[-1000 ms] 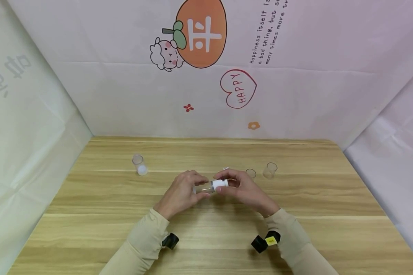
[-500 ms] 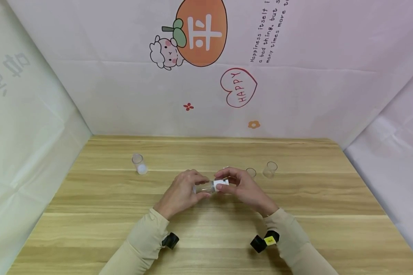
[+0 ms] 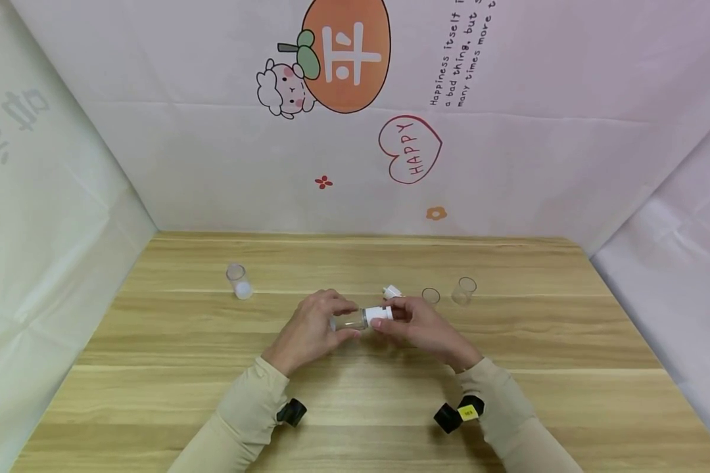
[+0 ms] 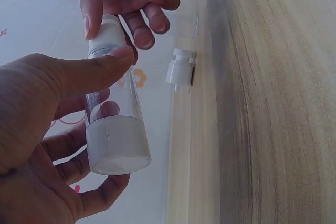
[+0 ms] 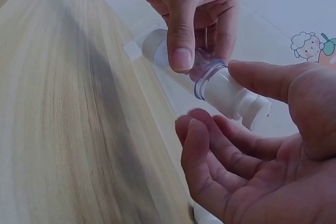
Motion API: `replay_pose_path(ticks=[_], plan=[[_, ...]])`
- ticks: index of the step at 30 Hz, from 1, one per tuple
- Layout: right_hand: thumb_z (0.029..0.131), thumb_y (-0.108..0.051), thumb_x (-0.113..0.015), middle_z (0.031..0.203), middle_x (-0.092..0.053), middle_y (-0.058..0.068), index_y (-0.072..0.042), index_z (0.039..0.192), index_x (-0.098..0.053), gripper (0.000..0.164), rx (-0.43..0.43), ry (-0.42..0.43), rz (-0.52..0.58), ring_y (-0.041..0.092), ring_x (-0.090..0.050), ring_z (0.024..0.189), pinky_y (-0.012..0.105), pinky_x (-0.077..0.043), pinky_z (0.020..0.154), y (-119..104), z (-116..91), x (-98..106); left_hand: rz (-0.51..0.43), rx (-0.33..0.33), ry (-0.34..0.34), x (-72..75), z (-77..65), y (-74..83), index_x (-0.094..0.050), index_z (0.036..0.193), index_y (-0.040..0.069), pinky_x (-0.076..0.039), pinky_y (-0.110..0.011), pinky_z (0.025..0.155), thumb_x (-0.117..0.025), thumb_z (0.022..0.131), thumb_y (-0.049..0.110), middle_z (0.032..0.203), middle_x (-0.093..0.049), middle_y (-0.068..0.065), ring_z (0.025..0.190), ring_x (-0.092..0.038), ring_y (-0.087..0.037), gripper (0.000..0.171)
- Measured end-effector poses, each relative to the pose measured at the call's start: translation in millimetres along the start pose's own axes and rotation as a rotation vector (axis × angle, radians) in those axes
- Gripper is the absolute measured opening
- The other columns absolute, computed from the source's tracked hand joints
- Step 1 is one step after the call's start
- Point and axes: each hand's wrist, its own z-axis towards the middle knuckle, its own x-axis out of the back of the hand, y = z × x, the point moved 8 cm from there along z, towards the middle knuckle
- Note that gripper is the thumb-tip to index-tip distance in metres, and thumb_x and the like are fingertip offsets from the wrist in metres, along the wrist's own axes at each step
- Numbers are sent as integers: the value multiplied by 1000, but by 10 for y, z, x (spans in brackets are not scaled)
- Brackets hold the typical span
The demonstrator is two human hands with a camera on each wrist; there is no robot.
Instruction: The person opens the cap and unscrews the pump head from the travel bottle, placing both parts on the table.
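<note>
A clear pump bottle with a white base (image 4: 118,145) lies nearly level between the hands, close over the table. My left hand (image 3: 316,328) grips its clear body (image 3: 350,320), thumb on one side and fingers on the other. At the other end, my right hand (image 3: 423,328) has its thumb and curled fingers around the white pump head (image 5: 231,95). In the right wrist view the thumb tip meets the collar, and the other fingers curl just below it. A second white pump head (image 4: 181,68) lies on the table behind the right hand.
At the back left of the wooden table (image 3: 355,407) is another clear bottle with a white bottom (image 3: 238,281). Two clear cylindrical caps, one nearer the middle (image 3: 430,296) and one farther right (image 3: 465,291), sit beyond the right hand. White printed cloth walls (image 3: 213,171) enclose the table.
My right hand's fingers have shifted around the pump head and come lower, so the loose pump head behind shows more. My left hand keeps its grip on the bottle.
</note>
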Motion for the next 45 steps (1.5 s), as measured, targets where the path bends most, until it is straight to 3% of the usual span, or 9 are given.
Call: replay_pose_path(ticks=[7, 12, 19, 22, 27, 34, 40, 45], plan=[[98, -23, -71, 99, -70, 27, 6, 112, -64, 33, -15, -44, 57, 32, -70, 86, 45, -60, 72, 14, 3, -34, 5, 5, -3, -3, 0, -5, -78, 107, 6, -53, -38, 78, -91, 76, 17, 99, -73, -7, 90, -65, -21, 35], [97, -18, -71, 109, -67, 29, 6, 124, -59, 37, -8, -53, 102, 31, -69, 90, 43, -60, 73, -23, -6, -38, 7, -1, 3, -1, 3, -3, -78, 106, 6, -53, -38, 77, -91, 76, 17, 98, -73, -7, 88, -65, -20, 35], [96, -14, -73, 117, -60, 21, 1, 131, -58, 41, 39, -44, 119, 42, -66, 99, 55, -57, 82, -86, -18, -30, 5, 0, -3, -4, 11, -7, -78, 105, 8, -53, -37, 77, -91, 76, 17, 97, -73, -6, 88, -65, -19, 33], [95, -14, -74, 120, -57, 20, -2, 128, -61, 38, 47, -40, 134, 42, -66, 102, 53, -57, 85, -107, -22, -37, -1, 0, -8, -11, 12, -8, -78, 105, 7, -53, -37, 77, -91, 76, 16, 97, -73, -6, 88, -65, -20, 33], [94, -17, -75, 121, -57, 17, -4, 122, -66, 32, 88, -11, 93, 31, -66, 97, 47, -58, 85, -151, -21, -19, -12, 2, -15, -21, 16, -4, -78, 105, 6, -53, -36, 77, -91, 76, 16, 98, -73, -6, 87, -66, -20, 33], [96, -15, -73, 121, -58, 15, -2, 118, -68, 26, 126, 23, 70, 27, -64, 95, 51, -57, 86, -181, -27, 6, -12, 8, -27, -28, 18, -6, -78, 105, 6, -53, -36, 78, -91, 76, 18, 98, -74, -5, 88, -66, -19, 34], [93, -11, -75, 120, -59, 14, -1, 117, -68, 27, 141, 54, 41, 26, -63, 100, 35, -58, 82, -176, -40, 35, -35, 58, -46, -34, -7, -55, -77, 106, 6, -53, -38, 79, -91, 77, 19, 100, -73, -6, 90, -66, -20, 34], [93, -8, -75, 123, -60, 15, 1, 119, -67, 29, 154, 71, 37, 27, -62, 100, 31, -57, 80, -174, -55, 66, -22, 88, -36, -16, -28, -110, -77, 106, 7, -52, -38, 79, -91, 77, 21, 99, -72, -5, 90, -65, -19, 35]])
